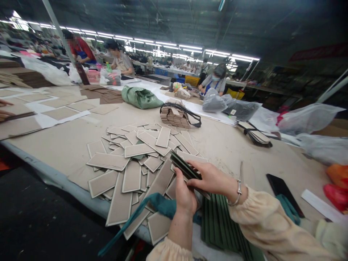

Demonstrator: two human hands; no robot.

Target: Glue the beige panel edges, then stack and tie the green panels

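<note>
Between my two hands is a small stack of dark green panels (182, 164), held tilted above the table edge. My left hand (185, 194) grips the stack from below, thumb along its near side. From the right, my right hand (210, 177) closes its fingers on the same stack. Below my right wrist lies a fanned row of green panels (221, 224). Left of my hands spreads a loose heap of beige panels with pale borders (112, 161). A teal cloth strip (160, 204) runs across the heap's near side, passing behind my left wrist.
Beyond the heap stands a strapped bundle of panels (174, 115), near a green plastic bag (141, 97). To the right are a black phone-like object (282, 192), another tied bundle (254, 134) and plastic bags (310, 116). Someone's hand (4, 110) shows at far left; several people work farther back.
</note>
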